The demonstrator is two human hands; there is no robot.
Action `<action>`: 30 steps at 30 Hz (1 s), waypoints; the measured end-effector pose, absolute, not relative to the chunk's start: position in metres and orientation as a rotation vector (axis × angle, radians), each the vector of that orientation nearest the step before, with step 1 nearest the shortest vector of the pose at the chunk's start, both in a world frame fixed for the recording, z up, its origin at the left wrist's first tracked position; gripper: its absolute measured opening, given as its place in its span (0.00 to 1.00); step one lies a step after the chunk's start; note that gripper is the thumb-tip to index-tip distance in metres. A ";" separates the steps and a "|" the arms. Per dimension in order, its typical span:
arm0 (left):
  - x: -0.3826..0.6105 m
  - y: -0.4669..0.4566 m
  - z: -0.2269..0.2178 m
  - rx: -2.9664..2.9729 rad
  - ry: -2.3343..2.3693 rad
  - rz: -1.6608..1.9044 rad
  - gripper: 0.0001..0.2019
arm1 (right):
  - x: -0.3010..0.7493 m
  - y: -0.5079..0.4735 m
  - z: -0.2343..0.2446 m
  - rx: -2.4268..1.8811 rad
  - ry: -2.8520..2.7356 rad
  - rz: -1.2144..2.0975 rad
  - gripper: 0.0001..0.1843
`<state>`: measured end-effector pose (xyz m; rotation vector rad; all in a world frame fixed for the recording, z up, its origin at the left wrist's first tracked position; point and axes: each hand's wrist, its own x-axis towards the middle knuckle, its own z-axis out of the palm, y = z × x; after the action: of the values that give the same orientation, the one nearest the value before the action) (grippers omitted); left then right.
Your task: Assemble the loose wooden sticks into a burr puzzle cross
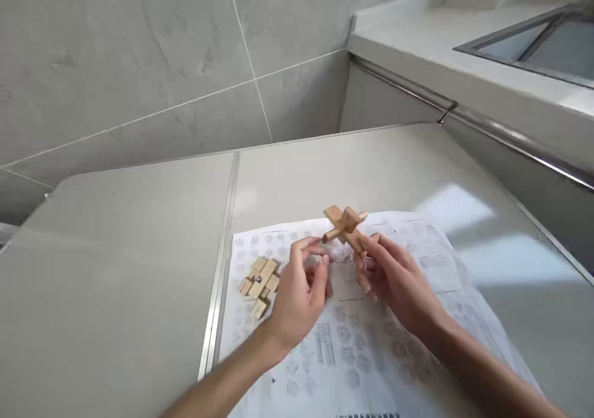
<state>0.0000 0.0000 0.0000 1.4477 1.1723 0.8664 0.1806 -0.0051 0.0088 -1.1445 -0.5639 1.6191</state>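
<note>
White paper printed with rows of small diagrams, an instruction sheet point(371, 356), is being shown spread across the lower centre of the frame, and both bare forearms are being brought in over it from the bottom edge. Just above centre, the left hand point(297, 294) is being held with its fingers curled inward, forefinger and thumb pinched at the lower-left tip of one stick. To its right, the right hand point(399, 282) is being closed around the lower stick from underneath, fingertips wrapped on the wood. Between the two hands, slightly above them in the frame, a wooden cross puzzle point(346, 226) of interlocked sticks is being gripped clear of the sheet, its arms tilted. Left of the left hand, a small heap of loose wooden blocks point(258, 282) is being left on the sheet's left edge, apart from the fingers. All of it is being carried by a grey table point(116, 251), which is being split by a metal seam point(223, 251) running up the frame. Beyond, grey wall tiles point(139, 52) are being seen at upper left, and a pale counter point(417, 40) at upper right.
</note>
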 end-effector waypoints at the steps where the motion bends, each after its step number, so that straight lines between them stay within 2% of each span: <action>1: 0.000 0.000 0.000 1.459 1.170 0.874 0.14 | 0.181 -0.004 0.008 -1.129 -0.529 1.605 0.24; 8: 0.000 -0.001 0.004 1.484 1.179 0.867 0.13 | 0.193 0.008 0.003 -1.063 -0.286 1.588 0.24; 20: -0.002 -0.002 0.006 1.514 1.191 0.794 0.11 | 0.219 0.018 -0.002 -0.857 -0.107 1.390 0.14; 30: -0.003 -0.002 0.007 1.537 1.201 0.762 0.10 | 0.222 0.019 0.000 -0.870 -0.116 1.336 0.16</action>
<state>-0.0026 -0.0018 0.0067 1.5367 1.2014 0.7619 0.2219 0.0195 0.0004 -0.8695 -0.1161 1.3356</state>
